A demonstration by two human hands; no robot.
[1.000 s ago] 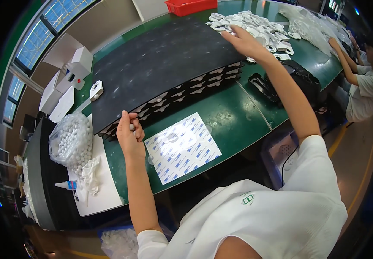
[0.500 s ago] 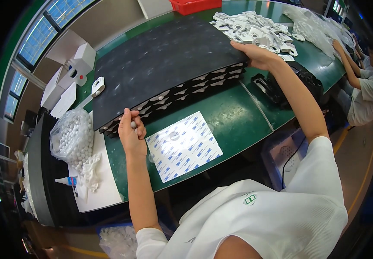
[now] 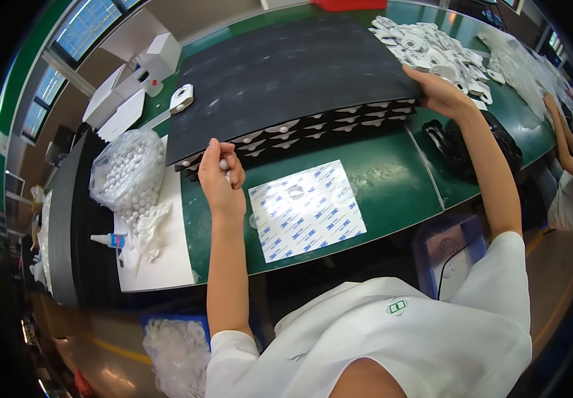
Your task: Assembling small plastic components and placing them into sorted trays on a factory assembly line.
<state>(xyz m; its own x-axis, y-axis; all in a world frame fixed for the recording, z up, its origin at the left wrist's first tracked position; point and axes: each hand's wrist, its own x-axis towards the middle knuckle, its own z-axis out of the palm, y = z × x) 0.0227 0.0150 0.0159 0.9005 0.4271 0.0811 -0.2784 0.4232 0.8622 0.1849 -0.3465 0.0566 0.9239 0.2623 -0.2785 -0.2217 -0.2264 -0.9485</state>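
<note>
Fingertips of the left hand (image 3: 219, 179) are pinched together on a small white ball (image 3: 223, 164), held right at the near-left corner of the black foam sheet (image 3: 286, 73). Grip looks like thumb against forefinger, the other fingers curled in. Right hand (image 3: 440, 93) is clamped on the sheet's near-right corner, fingers over the top and thumb under, likely lifting or steadying the edge so the layers below stay reachable.

Under the sheet sits a stack of black trays (image 3: 313, 129), white parts showing in the side openings along the near edge. The ball is held level with those openings, probably why the hand is parked there.

In front of the stack, flat on the green table (image 3: 392, 166), lies a white backing sheet with blue print (image 3: 306, 212). Left of the left hand: a clear bag of white balls (image 3: 127, 169) on a white board (image 3: 160, 265), with a small glue bottle (image 3: 109, 240) beside it, all within easy reach. Far right, past the sheet, is a pile of white plastic parts (image 3: 432, 53). A black bag (image 3: 472, 142) sits under the right forearm. Another person's arm (image 3: 562, 132) shows at the right edge.
</note>
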